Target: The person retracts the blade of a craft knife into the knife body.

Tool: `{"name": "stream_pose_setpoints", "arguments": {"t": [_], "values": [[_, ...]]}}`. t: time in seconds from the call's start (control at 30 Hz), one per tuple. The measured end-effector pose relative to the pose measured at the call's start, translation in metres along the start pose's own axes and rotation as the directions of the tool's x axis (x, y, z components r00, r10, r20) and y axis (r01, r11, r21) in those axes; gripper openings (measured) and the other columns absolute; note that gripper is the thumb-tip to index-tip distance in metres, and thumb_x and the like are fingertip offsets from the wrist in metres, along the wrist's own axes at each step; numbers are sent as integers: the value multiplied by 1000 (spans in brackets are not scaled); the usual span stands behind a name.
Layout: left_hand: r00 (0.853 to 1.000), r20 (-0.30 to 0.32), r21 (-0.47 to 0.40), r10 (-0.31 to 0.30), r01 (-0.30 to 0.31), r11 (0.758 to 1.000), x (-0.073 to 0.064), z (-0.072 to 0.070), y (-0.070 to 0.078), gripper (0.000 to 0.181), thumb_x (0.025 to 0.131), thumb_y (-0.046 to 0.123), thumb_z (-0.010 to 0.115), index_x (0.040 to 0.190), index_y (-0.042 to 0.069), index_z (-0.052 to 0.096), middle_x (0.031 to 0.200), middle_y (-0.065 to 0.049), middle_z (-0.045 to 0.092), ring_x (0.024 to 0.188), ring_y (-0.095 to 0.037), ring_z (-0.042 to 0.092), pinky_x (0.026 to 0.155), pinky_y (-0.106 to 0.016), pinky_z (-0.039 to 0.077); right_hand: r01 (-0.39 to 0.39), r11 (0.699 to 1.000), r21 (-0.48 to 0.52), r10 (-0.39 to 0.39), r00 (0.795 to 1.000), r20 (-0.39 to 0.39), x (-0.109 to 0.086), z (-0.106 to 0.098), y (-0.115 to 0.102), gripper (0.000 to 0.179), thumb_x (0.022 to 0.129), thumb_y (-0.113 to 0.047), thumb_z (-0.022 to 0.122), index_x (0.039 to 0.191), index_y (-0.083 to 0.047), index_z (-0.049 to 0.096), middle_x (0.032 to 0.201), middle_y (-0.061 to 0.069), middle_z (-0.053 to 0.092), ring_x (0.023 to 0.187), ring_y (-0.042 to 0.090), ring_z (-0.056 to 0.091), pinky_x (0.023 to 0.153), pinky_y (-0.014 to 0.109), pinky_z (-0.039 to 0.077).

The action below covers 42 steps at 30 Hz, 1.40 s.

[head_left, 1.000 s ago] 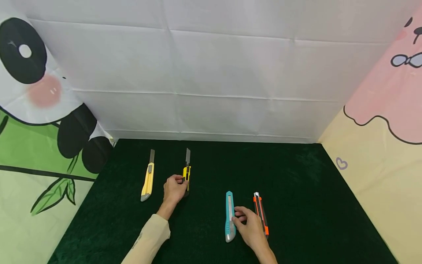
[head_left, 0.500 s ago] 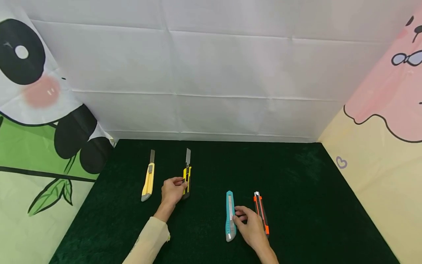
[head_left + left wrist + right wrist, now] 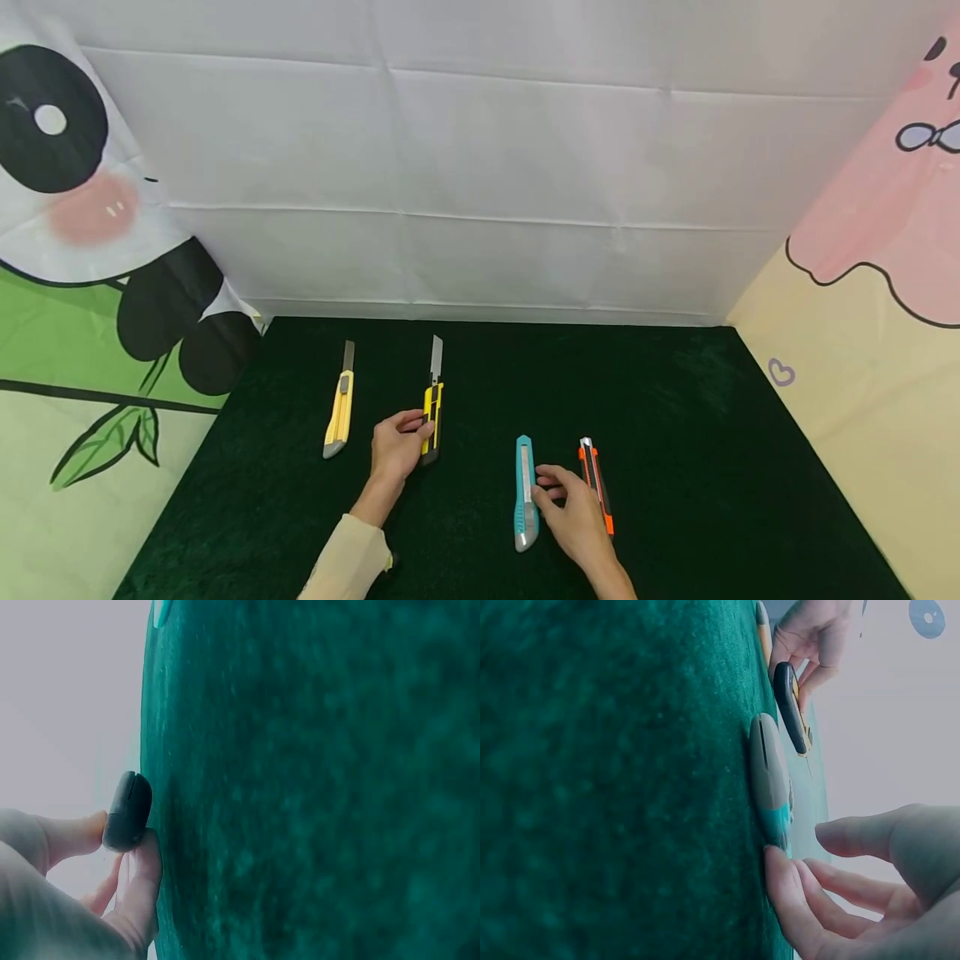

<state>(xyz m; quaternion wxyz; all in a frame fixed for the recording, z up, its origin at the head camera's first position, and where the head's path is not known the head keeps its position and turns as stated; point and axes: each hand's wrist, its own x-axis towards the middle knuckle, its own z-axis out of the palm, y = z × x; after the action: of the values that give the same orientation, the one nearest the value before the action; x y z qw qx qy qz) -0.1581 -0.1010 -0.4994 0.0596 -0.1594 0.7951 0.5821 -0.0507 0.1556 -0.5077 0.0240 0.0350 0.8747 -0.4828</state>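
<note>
A creased white sheet (image 3: 495, 158) backs the green tabletop (image 3: 720, 450)

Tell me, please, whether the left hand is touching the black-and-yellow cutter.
Touching. The left wrist view shows it: the left hand pinches the black-and-yellow cutter at its dark end, its fingers meeting it without a gap.

Black-yellow cutter (image 3: 432, 423) extended, teal cutter (image 3: 526, 493) apparently retracted

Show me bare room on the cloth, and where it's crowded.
Widest: the cloth right of the orange cutter. Another: between the yellow-black cutter and teal cutter. Crowded: around the right hand, between teal and orange.
</note>
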Motion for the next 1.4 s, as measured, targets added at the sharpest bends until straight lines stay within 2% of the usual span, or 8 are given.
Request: {"name": "stream_pose_setpoints", "arguments": {"t": [0.23, 0.43, 0.67, 1.0, 1.17, 1.4], "values": [[1000, 11, -52, 9, -8, 999, -12, 5, 2, 33, 101, 15, 67, 132, 4, 64, 125, -19, 64, 110, -30, 64, 93, -45, 56, 41, 999, 19, -40, 999, -36, 0, -2, -2, 35, 94, -10, 71, 127, -3, 65, 113, 9, 68, 94, 17, 65, 74, 25, 54], [999, 13, -86, 36, -34, 996, -26, 6, 4, 34, 101, 15, 67, 133, 4, 64, 125, -18, 64, 107, -28, 64, 92, -42, 57, 71, 997, 36, -69, 997, -44, 3, -4, -4, 33, 96, -12, 69, 128, -4, 65, 115, 9, 68, 97, 18, 65, 78, 24, 54], [998, 15, -85, 65, -64, 994, -40, 8, 4, 34, 100, 16, 68, 132, 4, 64, 124, -17, 65, 104, -26, 65, 89, -40, 57, 113, 990, 81, -104, 989, -105, 7, -1, -10, 31, 98, -12, 68, 128, -5, 66, 114, 8, 70, 99, 18, 66, 82, 24, 56], [998, 17, -93, 65, -63, 994, -59, 11, 5, 35, 99, 20, 71, 131, 7, 65, 123, -13, 66, 103, -23, 65, 88, -40, 57, 123, 978, 170, -97, 984, -152, 11, 5, -20, 30, 98, -12, 68, 127, -7, 66, 113, 5, 70, 99, 16, 68, 83, 22, 56], [998, 18, -116, 61, -59, 991, -70, 16, 6, 35, 98, 19, 72, 131, 8, 66, 122, -12, 67, 102, -23, 65, 86, -38, 57, 154, 958, 242, -121, 982, -145, 13, 7, -25, 29, 100, -13, 67, 128, -4, 65, 113, 8, 69, 99, 19, 69, 81, 23, 57], [999, 5, -143, 49, -48, 989, -81, 25, 8, 33, 96, 16, 74, 128, 10, 67, 119, -9, 67, 100, -22, 65, 85, -38, 57, 129, 945, 300, -102, 989, -106, 17, 12, -32, 32, 102, -19, 65, 130, -4, 63, 114, 11, 67, 95, 23, 71, 78, 27, 60]]}}
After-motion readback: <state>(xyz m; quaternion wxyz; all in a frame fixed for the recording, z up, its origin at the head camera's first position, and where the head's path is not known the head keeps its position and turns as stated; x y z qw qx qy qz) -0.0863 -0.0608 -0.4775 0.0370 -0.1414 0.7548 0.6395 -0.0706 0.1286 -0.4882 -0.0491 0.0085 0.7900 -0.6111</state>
